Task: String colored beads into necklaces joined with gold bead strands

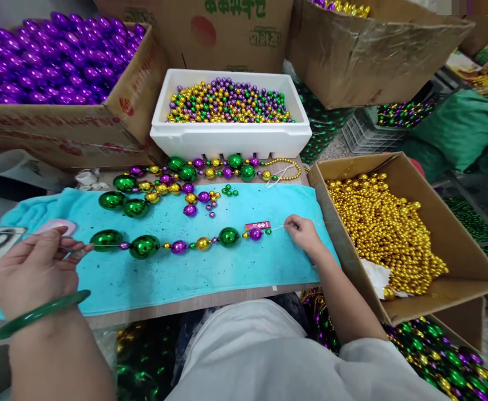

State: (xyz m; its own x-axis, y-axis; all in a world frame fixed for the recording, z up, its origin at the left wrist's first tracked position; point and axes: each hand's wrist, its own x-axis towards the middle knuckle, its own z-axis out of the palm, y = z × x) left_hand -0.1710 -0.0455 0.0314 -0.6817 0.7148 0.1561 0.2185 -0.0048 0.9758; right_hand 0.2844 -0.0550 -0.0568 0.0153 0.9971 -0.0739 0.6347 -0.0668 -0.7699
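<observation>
A beaded string (179, 247) with large green beads and smaller purple and gold ones stretches over the turquoise towel (210, 273). My left hand (35, 270), with a green bangle (45, 313) on its wrist, pinches the thin string beyond the leftmost green bead (107, 239). At the other end, my right hand (304, 234) closes its thumb and fingers on the white string, right of a small green bead (267, 231). A small red label (257, 225) lies behind the purple bead there. Loose small beads (229, 191) and another finished-looking strand (210, 172) lie farther back.
A white foam box (231, 133) of mixed small beads stands behind the towel. Cardboard boxes hold purple beads (60, 55) at left and gold bead chains (381, 234) at right. A pink object (62, 225) and a plastic cup (16, 167) are at the left.
</observation>
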